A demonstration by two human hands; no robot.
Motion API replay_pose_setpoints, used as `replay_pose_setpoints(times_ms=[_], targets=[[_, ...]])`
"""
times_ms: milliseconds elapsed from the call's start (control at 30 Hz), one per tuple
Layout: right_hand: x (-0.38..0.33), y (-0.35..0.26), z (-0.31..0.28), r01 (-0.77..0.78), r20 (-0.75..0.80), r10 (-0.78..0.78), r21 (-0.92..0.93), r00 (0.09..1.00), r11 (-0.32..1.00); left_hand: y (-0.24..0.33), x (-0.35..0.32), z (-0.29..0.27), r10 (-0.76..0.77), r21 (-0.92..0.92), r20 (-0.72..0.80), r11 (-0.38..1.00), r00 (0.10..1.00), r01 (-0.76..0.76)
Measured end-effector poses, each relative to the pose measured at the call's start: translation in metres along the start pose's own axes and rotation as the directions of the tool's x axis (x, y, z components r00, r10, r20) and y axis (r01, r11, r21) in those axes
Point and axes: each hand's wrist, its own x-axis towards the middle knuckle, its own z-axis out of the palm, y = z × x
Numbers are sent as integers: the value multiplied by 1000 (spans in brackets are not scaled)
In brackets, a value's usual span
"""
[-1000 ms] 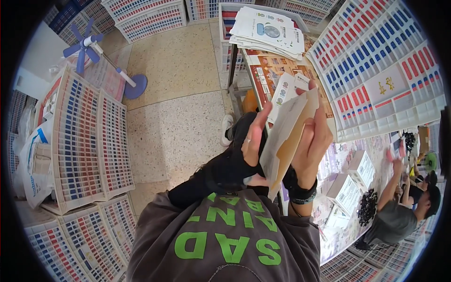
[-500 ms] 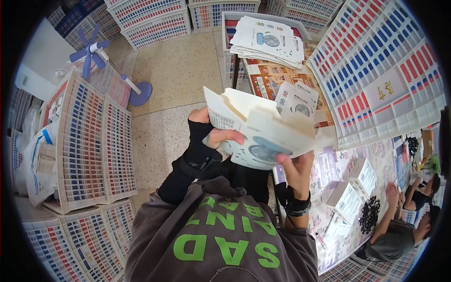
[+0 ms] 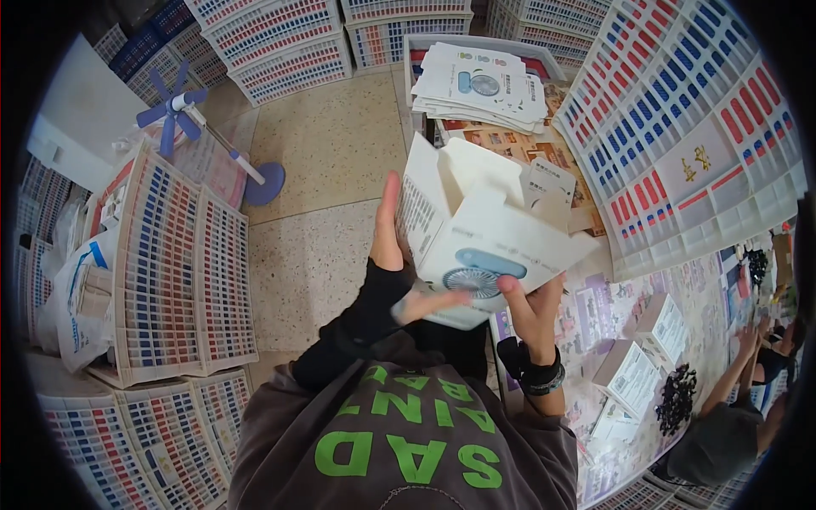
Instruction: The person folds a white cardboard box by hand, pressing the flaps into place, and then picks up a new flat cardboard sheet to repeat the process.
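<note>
while both hands grip it at frame centre, a white box (image 3: 476,246) stands open-flapped; left hand (image 3: 399,263) clasps its side, right hand (image 3: 531,310) supports underneath.

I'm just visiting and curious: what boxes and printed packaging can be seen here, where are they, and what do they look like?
Carton: held up in left hand and right hand, white, top flaps open, blue fan picture.
Flat cartons: stacked in a crate ahead, white with blue picture.
Closed boxes: table at right, white, oblong.
Bag: far left, white and blue.
</note>
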Motion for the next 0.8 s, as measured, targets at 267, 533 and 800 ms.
replay_pose_setpoints(times_ms=[267, 533, 800], targets=[[12, -53, -17, 609, 190, -730, -704, 657, 365, -36, -1, 13, 206, 359, -239, 927, 949, -111], [40, -79, -19, 412, 438, -226, -395, 870, 821, -50, -3, -7, 302, 198, 129, 926, 945, -323], [37, -76, -21, 239, 487, -49, -336, 872, 911, -22, 2, -10, 436, 388, 334, 745, 836, -543]])
